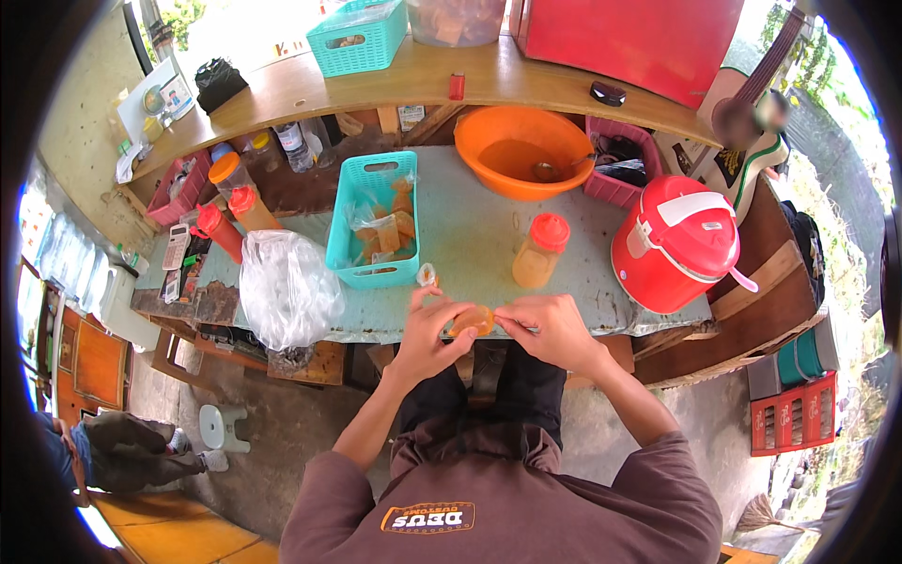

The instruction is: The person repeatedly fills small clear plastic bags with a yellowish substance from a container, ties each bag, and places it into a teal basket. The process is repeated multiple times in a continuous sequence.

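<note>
A small clear plastic bag of orange sauce [472, 321] is held just above the front edge of the table. My left hand [431, 328] cradles its body between thumb and fingers. The fingertips of my right hand [553, 328] pinch the bag's narrow right end. Behind my left hand is a turquoise plastic basket [337, 243] with several similar filled bags [387, 229] inside. A small whitish and orange item [426, 275], too small to name, lies beside the basket's corner. A squeeze bottle [539, 250] with a red cap and orange contents stands beyond my right hand.
An orange basin [486, 169] holds orange liquid and a ladle [546, 169]. To the right stands a red rice cooker [676, 243]. A white plastic bag [289, 289] overhangs the table's front left edge, near two squeeze bottles [229, 225]. Another person [120, 451] is at far left.
</note>
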`<state>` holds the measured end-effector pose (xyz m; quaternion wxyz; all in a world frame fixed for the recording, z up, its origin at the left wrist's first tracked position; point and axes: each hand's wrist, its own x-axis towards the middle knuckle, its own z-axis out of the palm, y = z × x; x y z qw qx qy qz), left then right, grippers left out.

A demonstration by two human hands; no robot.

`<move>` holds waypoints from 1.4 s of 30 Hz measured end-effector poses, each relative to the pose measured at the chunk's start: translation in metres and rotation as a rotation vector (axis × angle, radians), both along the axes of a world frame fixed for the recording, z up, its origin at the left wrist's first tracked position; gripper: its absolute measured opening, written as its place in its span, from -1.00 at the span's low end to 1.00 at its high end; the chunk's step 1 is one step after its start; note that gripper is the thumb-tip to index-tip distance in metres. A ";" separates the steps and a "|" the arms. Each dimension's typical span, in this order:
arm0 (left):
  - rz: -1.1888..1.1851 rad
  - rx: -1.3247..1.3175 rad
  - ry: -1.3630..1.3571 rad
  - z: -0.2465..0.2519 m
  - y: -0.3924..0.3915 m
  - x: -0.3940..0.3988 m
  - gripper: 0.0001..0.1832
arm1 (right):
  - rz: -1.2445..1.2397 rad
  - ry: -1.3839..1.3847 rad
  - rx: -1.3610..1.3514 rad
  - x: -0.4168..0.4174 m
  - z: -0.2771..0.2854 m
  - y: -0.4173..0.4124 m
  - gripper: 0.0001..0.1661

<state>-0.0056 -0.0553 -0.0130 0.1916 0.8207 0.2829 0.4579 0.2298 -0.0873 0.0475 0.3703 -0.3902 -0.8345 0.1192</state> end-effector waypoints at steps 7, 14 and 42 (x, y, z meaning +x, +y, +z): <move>-0.277 -1.008 -0.338 0.018 -0.001 0.002 -0.58 | -0.085 -0.125 0.142 -0.005 0.008 -0.001 -0.88; 0.190 -0.066 -0.438 0.011 -0.010 0.023 -0.59 | -0.161 0.078 -0.089 -0.009 0.010 0.003 -0.87; -0.258 -1.245 -1.010 -0.017 -0.012 0.071 -0.42 | -0.474 0.516 -0.174 -0.066 -0.054 0.019 -0.84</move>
